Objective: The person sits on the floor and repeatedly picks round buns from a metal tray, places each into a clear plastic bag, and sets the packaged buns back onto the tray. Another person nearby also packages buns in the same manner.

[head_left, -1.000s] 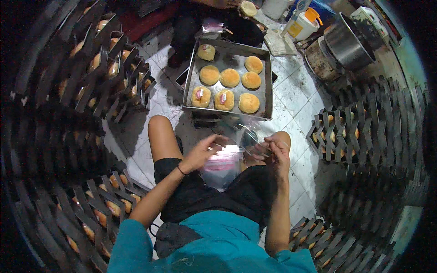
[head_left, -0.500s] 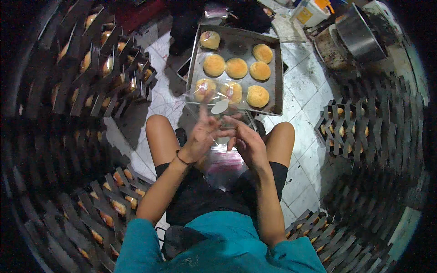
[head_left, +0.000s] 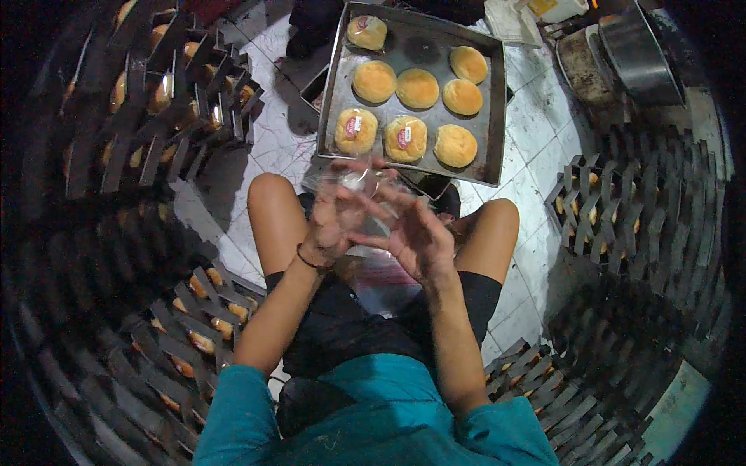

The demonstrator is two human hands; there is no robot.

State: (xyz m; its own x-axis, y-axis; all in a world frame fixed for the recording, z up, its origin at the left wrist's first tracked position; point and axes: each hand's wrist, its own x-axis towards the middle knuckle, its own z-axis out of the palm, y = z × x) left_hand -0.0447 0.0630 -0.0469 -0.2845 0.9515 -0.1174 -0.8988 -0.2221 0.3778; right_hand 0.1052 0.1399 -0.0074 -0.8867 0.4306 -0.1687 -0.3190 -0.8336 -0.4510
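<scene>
My left hand [head_left: 330, 221] and my right hand [head_left: 418, 237] are close together above my lap, blurred by motion. A clear plastic bag [head_left: 356, 182] is stretched between them, held at the fingers; its edges are hard to make out. On my lap beneath the hands rests a stack of clear plastic bags with reddish print [head_left: 382, 273]. Just beyond the hands stands a metal baking tray [head_left: 491, 167]. It holds several round golden buns, including a bare bun [head_left: 417, 88] and a wrapped bun [head_left: 406, 139] with a red-and-white label.
Dark racks with packed buns surround me, such as the left rack [head_left: 167, 101], the lower-left rack [head_left: 198, 326] and the right rack [head_left: 602, 206]. A large metal pot [head_left: 641, 58] stands at the far right, on or beside the white tiled floor [head_left: 536, 147].
My view has shifted, so the tray appears higher. My hands have moved nearer to me, away from the tray's front buns, with the clear bag still between them.
</scene>
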